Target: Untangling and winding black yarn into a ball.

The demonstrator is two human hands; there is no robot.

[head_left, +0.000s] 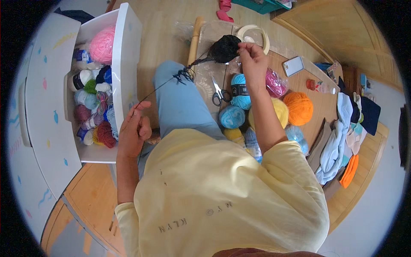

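A black yarn ball (pixel 224 48) rests over the near end of a low surface, and my right hand (pixel 254 59) pinches its right edge between thumb and fingertips. From the ball, a loose, tangled black strand (pixel 183 74) hangs over my knee and runs down to my left hand (pixel 135 127). That hand, beside the drawer, holds the strand between thumb and forefinger, its other fingers curled. Scissors with black handles (pixel 221 93) lie below the ball. Light-blue yarn balls (pixel 231 116) and a banded light-blue skein (pixel 240 91) lie near my right forearm.
An open white drawer (pixel 126 80) full of yarn stands at my left. On the wooden surface (pixel 318 110) are an orange yarn ball (pixel 298 108), a phone (pixel 293 66), a bottle (pixel 324 88) and a cream ring (pixel 266 38). Folded clothes (pixel 335 141) lie to the right.
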